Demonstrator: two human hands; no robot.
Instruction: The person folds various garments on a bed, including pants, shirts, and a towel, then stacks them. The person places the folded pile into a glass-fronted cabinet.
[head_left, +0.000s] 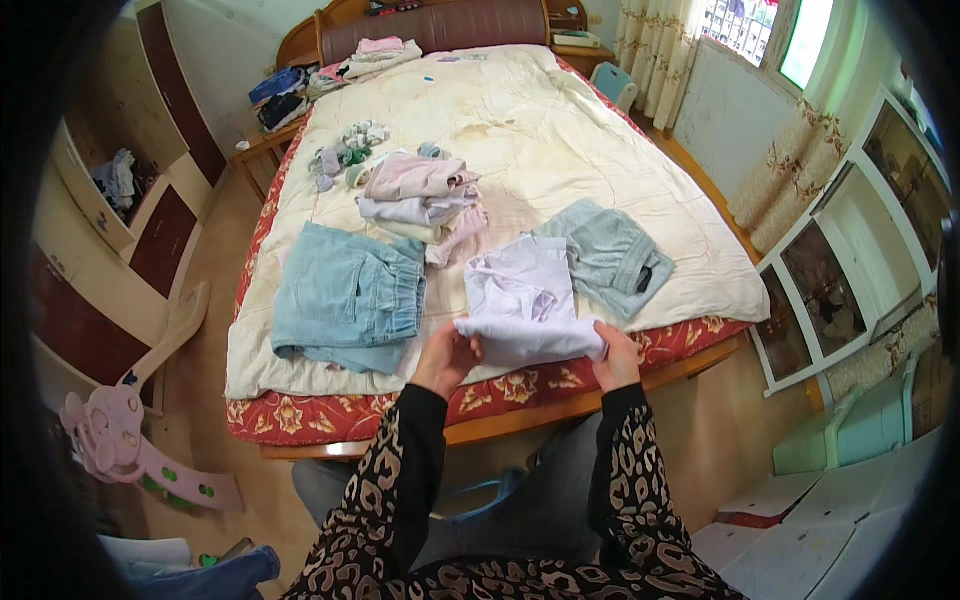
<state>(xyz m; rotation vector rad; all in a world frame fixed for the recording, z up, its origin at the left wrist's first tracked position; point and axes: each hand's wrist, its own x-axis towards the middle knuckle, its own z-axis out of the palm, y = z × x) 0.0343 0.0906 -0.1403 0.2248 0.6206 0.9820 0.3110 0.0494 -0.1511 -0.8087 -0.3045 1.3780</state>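
A pale lavender garment (517, 281) lies partly folded near the foot of the bed. My left hand (448, 356) grips the left end of its near edge, and my right hand (619, 358) grips the right end, so that edge is raised in a roll between them. Left of it lie folded light-blue jeans (337, 292) with an elastic waistband. Grey pants (615, 259), loosely folded, touch the garment's right side. Behind the jeans rises a stack of folded pink, lavender and cream clothes (420, 184).
Rolled socks (330, 165) lie beyond the stack on the cream quilt (540, 142). More clothes (382, 52) are piled by the headboard (435, 30). A pink toy slide (112, 427) stands on the floor at left, a white glass-door cabinet (832, 292) at right.
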